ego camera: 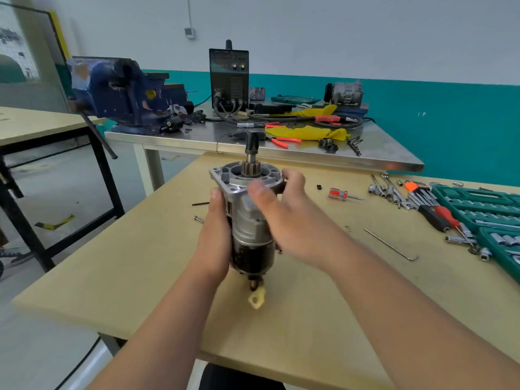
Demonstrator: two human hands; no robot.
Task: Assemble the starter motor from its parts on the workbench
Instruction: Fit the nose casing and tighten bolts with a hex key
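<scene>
Clasps the starter motor (251, 249) upright over the worktop's (140, 263) middle, with left hand (216, 232) wrapped round its body and right hand (287, 209) gripping the drive-end housing (233, 178), probably to seat it squarely.

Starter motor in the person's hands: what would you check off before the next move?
1. Grip: ok. Left hand and right hand both hold the starter motor.
2. Upright, gear on top: ok.
3. Bottom end resting on the workbench: cannot tell from this angle.
4. All fasteners fitted: not ok, a small bolt lies loose left of the motor.
5. Screwdriver within reach: ok, it lies on the workbench to the right.
</scene>
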